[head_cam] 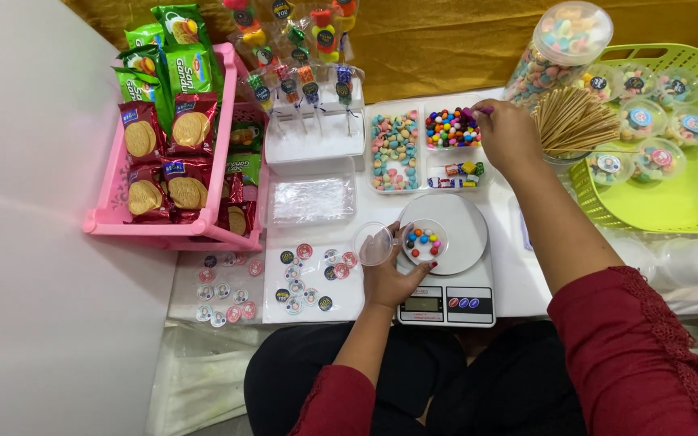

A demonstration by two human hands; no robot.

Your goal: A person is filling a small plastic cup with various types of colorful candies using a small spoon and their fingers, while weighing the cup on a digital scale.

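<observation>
My left hand (393,274) grips a small clear plastic cup (424,241) with a few coloured candy balls in it, resting on the round plate of a white kitchen scale (466,242). The cup's clear lid (375,244) hangs open to its left. My right hand (506,133) reaches to a white divided tray (426,153) and pinches a small purple scoop (478,111) at the compartment of coloured candy balls (450,129). The tray's left compartment holds pastel candies (394,149).
A pink basket (111,218) of biscuit packs stands at left. Candy skewers (300,56) rise from a white stand. Round stickers (300,278) lie near the front. A candy jar (555,48), wooden sticks (575,117) and a green basket (688,210) of filled cups stand at right.
</observation>
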